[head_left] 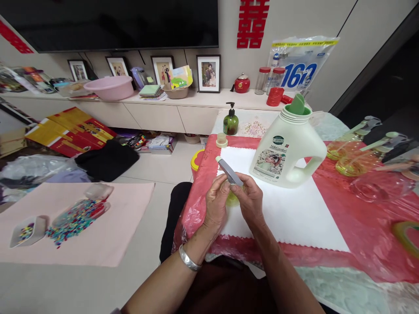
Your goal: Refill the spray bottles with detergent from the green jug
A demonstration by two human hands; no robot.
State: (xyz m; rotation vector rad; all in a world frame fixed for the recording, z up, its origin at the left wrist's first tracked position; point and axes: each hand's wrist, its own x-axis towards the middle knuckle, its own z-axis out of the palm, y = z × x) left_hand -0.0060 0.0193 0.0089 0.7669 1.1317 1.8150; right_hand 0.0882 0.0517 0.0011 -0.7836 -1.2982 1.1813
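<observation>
My left hand [216, 205] and my right hand [250, 199] are closed together around a grey spray head [230, 172] with a pale green tip. Beneath it, a yellow-green clear bottle [231, 200] shows partly between my palms; my fingers hide the neck, so I cannot tell how firmly the head sits. White scallop-edged paper [278, 218] lies under my hands. To their right stands a large pale green detergent jug [288, 148] with a green funnel-like piece [297, 104] in its mouth. A small pale cap [221, 139] sits at the paper's far left corner.
Several spray bottles [350, 165] stand on the red plastic sheet [330, 165] at right, near a tape roll [407, 235]. A green pump bottle [231, 123] is behind. Colourful beads [73, 222] lie on a pink mat [108, 235] at left.
</observation>
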